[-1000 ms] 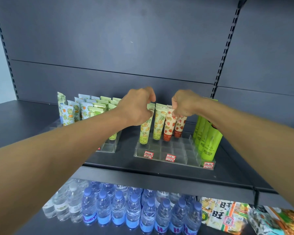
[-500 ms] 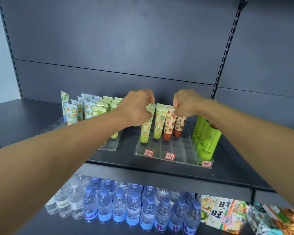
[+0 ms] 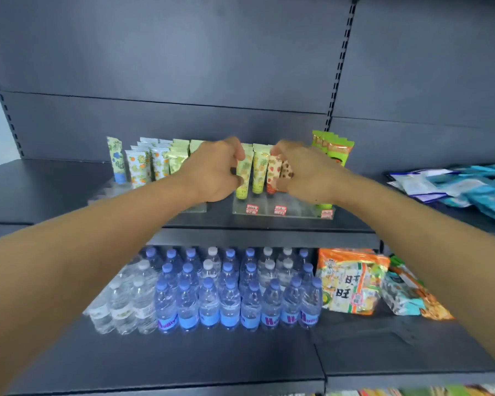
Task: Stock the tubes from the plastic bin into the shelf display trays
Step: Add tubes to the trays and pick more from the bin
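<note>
Clear acrylic display tray [image 3: 283, 214], head view: back row stocked with yellow-green tubes [image 3: 252, 172] and strawberry tubes [image 3: 273, 174]; front compartments unfilled. Left hand [image 3: 212, 172] and right hand [image 3: 303, 172] are curled beside the tubes; grip cannot be told. Plastic bin unseen.

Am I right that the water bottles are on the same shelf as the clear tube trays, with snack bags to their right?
Not quite. The head view shows the water bottles on the shelf below the clear tube trays, not on the same one. The snack bags do sit to their right.
</note>
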{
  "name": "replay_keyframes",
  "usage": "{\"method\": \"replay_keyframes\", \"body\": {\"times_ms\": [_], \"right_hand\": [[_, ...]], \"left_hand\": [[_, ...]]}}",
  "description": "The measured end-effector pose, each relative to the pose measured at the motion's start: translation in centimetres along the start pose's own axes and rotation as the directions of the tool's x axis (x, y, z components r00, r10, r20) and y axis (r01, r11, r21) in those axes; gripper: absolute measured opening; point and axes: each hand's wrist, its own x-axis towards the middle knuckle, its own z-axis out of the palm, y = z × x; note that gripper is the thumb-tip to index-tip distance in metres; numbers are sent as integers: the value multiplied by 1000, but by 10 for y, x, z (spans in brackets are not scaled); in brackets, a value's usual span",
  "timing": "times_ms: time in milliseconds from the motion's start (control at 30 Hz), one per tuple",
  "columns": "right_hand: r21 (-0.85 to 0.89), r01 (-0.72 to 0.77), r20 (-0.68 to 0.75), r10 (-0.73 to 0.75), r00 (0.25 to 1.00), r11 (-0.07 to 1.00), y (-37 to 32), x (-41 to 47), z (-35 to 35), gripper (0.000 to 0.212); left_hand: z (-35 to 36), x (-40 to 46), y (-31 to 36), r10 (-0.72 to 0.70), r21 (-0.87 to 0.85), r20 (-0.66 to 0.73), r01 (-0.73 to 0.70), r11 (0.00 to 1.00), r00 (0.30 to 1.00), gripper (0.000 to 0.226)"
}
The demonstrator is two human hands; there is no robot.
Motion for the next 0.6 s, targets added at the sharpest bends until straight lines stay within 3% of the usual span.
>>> {"method": "replay_keyframes", "body": {"times_ms": [167, 367, 467, 600], "right_hand": [[56, -9, 113, 3, 994, 998, -19, -60, 79, 50], [144, -52, 278, 10, 960, 988, -30, -125, 181, 36], [180, -86, 421, 2, 907, 980, -34, -157, 227, 46], [225, -150, 549, 2, 836, 963, -34, -208, 300, 43]], "left_hand": [[33, -69, -31, -32, -50, 140, 40, 998, 990, 28], [94, -153, -71, -150, 12, 255, 152, 988, 955, 23], [130, -195, -89, -255, 19, 361, 267, 964, 897, 25], [185, -259, -114, -378, 46, 481, 408, 912, 791, 27]]}}
